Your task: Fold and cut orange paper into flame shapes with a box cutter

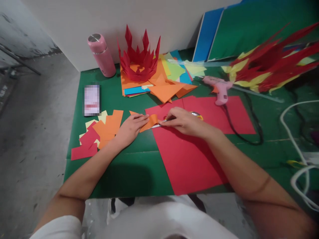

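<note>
Orange paper piece (152, 120): lies between my hands, at the left edge of the large red rectangular paper sheet (189, 159), mostly over the green counter (124, 179). Long axis roughly left to right, slanting slightly away from me at the right; the curled end faces my right hand. (An orange tip shows beyond my left fingers; same piece or not, cannot tell.)

Handling, judged: very light, thin, springy, easily creased; best pressed flat near its left end, with the curl pinched only lightly.

My left hand (132, 127): fingers laid across the paper's left end; whether the thumb grips beneath, cannot tell. My right hand (180, 121): thumb and fingers closed beside the curl on a slim yellow-and-silver tool (196, 115), kind unclear.

Outward: at left, loose orange, red and pale-yellow paper rectangles (107, 129); beyond, folded orange paper triangles (164, 92) and a spiky red paper crown (141, 73); at right, a pink plastic glue gun (220, 88); far left, a pink cylindrical bottle (103, 58).
</note>
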The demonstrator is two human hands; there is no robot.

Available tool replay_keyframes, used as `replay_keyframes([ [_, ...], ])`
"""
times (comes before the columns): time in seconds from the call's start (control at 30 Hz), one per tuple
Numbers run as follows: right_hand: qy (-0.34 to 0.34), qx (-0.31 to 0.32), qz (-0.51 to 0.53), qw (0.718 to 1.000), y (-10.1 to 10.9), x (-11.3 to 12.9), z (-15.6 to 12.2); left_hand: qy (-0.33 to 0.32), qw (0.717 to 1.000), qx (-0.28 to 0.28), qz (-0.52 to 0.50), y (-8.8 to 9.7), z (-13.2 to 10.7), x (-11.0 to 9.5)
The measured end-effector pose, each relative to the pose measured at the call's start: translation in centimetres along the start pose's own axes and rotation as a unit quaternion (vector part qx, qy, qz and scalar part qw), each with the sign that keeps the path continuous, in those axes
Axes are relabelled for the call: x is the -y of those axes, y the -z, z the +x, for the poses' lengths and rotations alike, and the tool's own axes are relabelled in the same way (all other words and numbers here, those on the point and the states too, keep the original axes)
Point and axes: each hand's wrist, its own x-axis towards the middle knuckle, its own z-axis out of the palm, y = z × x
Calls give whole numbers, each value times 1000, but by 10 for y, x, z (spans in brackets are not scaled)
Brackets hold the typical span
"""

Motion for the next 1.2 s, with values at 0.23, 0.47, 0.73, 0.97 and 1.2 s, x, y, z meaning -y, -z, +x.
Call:
replay_keyframes([
  [0.23, -3, 2, 2, 1000, -2, 3, 4, -3, 1000, -5, -7, -1, 0, 2],
  [0.47, 14, -10, -3, 1000, -4, 6, 8, -6, 1000, -10, -17, 0, 0, 3],
  [0.73, 15, 1, 5, 1000, -1, 5, 7, -6, 999, -1, -32, 4, 1, 1],
  [0.97, 30, -17, 1, 999, -4, 4, 7, 0, 999, 6, -47, 4, 1, 3],
  [1.2, 41, -21, -4, 999, -6, 7, 10, 7, 998, -1, -58, 3, 1, 3],
])
